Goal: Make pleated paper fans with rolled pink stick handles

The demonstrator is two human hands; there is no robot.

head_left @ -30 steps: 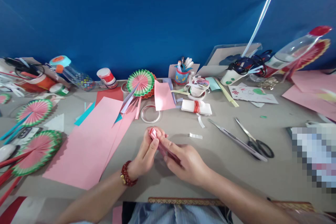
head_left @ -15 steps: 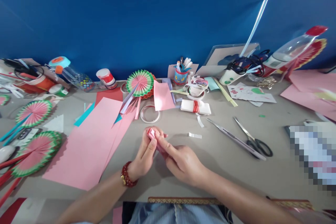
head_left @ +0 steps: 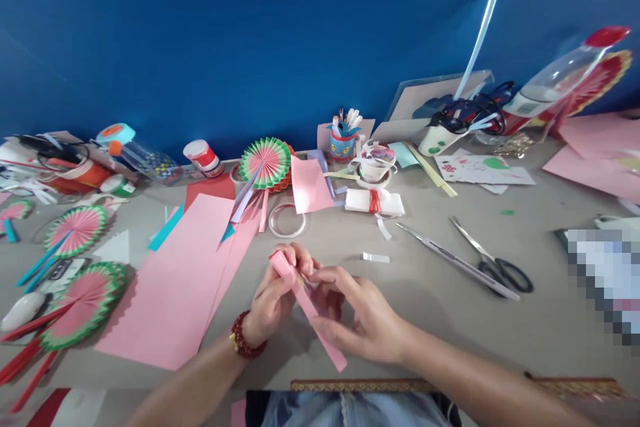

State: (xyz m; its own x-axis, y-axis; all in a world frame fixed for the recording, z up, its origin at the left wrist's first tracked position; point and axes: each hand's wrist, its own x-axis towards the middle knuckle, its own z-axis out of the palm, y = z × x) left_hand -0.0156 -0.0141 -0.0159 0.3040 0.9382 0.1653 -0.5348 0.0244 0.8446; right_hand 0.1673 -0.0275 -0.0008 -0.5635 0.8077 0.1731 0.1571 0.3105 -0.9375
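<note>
A long pink folded paper strip [head_left: 327,341] slants between my hands, its lower end pointing toward me. My left hand [head_left: 275,293] is closed on the upper end, thumb on top and fingers behind. With thumb and fingers, my right hand [head_left: 363,317] grips the strip around its middle. Something multicoloured shows between the fingers, too small to make out. Just beyond my hands lies a roll of clear tape [head_left: 287,235]. To the right a short white strip [head_left: 375,257] rests on the table. Large pink paper sheets [head_left: 173,293] lie to the left.
A utility knife [head_left: 457,260] and black-handled scissors [head_left: 495,260] lie at right. Pink and green paper fans [head_left: 80,307] are on the left, another fan [head_left: 266,164] at the back. A pen cup [head_left: 343,145], bottles and a leaning clear bottle [head_left: 560,90] line the blue wall.
The pink paper has turned so that its length shows, slanting toward me. My right hand has opened its grip somewhat and shifted along the strip. The view has tilted slightly.
</note>
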